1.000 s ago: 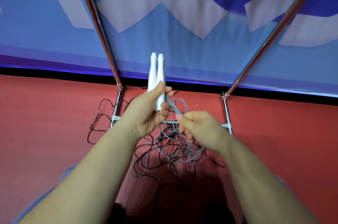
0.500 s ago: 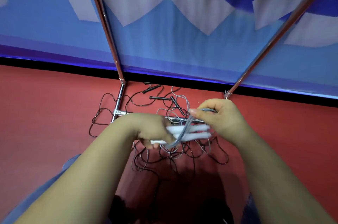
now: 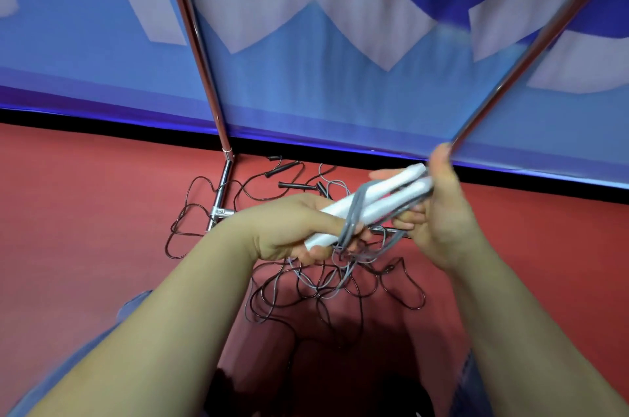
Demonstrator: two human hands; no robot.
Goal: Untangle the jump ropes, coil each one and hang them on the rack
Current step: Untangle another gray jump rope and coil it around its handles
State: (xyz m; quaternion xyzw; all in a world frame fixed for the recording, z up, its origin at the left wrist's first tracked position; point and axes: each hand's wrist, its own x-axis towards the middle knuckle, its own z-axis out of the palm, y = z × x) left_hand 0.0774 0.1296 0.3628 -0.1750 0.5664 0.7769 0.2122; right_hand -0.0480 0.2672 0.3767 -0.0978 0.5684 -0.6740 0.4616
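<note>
A blue-and-white banner point(image 3: 306, 42) backs the red floor point(image 3: 85, 212), where the chrome rack point(image 3: 223, 185) stands with its two poles rising upward. Tangled black jump ropes point(image 3: 306, 294) with black handles point(image 3: 292, 185) lie on the floor around the rack base. The left hand point(image 3: 292, 229) grips the two white handles point(image 3: 371, 202) side by side, grey cord point(image 3: 354, 219) looped across them; the right hand point(image 3: 439, 212) pinches their far ends.

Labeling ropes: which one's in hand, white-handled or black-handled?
The white-handled rope, gripped by both hands; the black-handled rope lies on the floor.
</note>
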